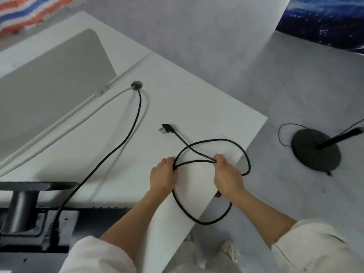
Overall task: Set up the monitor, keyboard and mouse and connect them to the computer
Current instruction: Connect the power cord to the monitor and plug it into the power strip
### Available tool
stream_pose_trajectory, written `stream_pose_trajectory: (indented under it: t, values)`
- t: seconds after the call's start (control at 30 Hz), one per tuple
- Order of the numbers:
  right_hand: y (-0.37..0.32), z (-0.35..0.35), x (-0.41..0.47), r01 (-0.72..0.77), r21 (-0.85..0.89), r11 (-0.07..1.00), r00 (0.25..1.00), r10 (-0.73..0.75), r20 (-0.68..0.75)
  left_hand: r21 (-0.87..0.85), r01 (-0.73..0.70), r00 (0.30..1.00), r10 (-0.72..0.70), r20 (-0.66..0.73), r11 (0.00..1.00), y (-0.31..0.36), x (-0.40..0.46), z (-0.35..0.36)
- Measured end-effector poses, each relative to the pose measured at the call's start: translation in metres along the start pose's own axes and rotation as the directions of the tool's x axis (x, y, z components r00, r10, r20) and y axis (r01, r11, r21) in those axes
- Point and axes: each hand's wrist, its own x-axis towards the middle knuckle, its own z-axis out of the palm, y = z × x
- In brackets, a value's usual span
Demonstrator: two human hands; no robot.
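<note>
Left hand and right hand each pinch the looped black rubber power cable, apparently untangling it over the white desk

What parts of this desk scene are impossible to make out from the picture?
Head view:
- Far end of the black power cord gripped by left hand and right hand: hidden behind the right wrist.
- Monitor: cut off by the left edge.
- Where the cables go below the desk grommet: hidden by the desk.
</note>
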Motion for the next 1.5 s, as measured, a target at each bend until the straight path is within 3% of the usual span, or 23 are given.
stream_pose_trajectory:
  t: [0.07, 0.2, 0.33, 0.43, 0.53, 0.7, 0.9, 1.07, 1.2, 1.33, 1.4, 1.47, 1.5]
  values:
    - [0.027, -0.003, -0.014, -0.115, 0.089, 0.989, 0.99, 0.122, -0.077, -0.114, -0.066, 0.998, 0.065, -0.011, 0.991, 0.035, -0.003, 0.006]
    - [0.104, -0.006, -0.048, -0.359, 0.246, 0.9, 0.897, 0.406, -0.177, -0.153, -0.326, 0.942, 0.333, 0.026, 0.933, 0.122, -0.012, 0.037]
    - [0.179, 0.002, -0.079, -0.448, 0.281, 0.849, 0.84, 0.507, -0.192, -0.156, -0.395, 0.906, 0.412, 0.097, 0.905, 0.188, -0.031, 0.082]
    - [0.231, 0.016, -0.097, -0.44, 0.253, 0.862, 0.865, 0.482, -0.139, -0.131, -0.372, 0.903, 0.391, 0.18, 0.919, 0.217, -0.047, 0.128]
    - [0.269, 0.038, -0.098, -0.409, 0.259, 0.875, 0.899, 0.435, -0.053, -0.097, -0.297, 0.923, 0.311, 0.224, 0.95, 0.225, -0.052, 0.168]
    - [0.315, 0.091, -0.073, -0.471, 0.267, 0.841, 0.882, 0.446, 0.152, -0.041, -0.2, 0.938, 0.203, 0.28, 0.979, 0.216, -0.033, 0.24]
    - [0.378, 0.215, -0.031, -0.516, -0.046, 0.855, 0.83, 0.513, 0.217, 0.042, -0.316, 0.88, 0.276, 0.388, 0.948, 0.179, 0.024, 0.372]
    - [0.425, 0.322, 0.011, -0.55, -0.07, 0.832, 0.811, 0.552, 0.195, 0.129, -0.436, 0.832, 0.344, 0.436, 0.891, 0.158, 0.093, 0.476]
    - [0.45, 0.385, 0.059, -0.602, 0.024, 0.798, 0.797, 0.599, 0.076, 0.039, -0.518, 0.812, 0.477, 0.336, 0.855, 0.148, 0.145, 0.53]
    - [0.457, 0.409, 0.119, -0.543, 0.367, 0.755, 0.769, 0.623, -0.143, -0.031, -0.643, 0.765, 0.643, 0.036, 0.766, 0.152, 0.201, 0.544]
    - [0.452, 0.413, 0.157, -0.388, 0.519, 0.762, 0.74, 0.593, -0.318, -0.137, -0.612, 0.79, 0.61, -0.059, 0.779, 0.157, 0.232, 0.542]
    - [0.443, 0.41, 0.19, -0.155, 0.616, 0.772, 0.664, 0.543, -0.514, -0.335, -0.458, 0.885, 0.458, -0.083, 0.823, 0.165, 0.258, 0.535]
    - [0.44, 0.406, 0.202, -0.053, 0.648, 0.76, 0.639, 0.525, -0.563, -0.502, -0.332, 0.933, 0.358, -0.047, 0.799, 0.168, 0.269, 0.529]
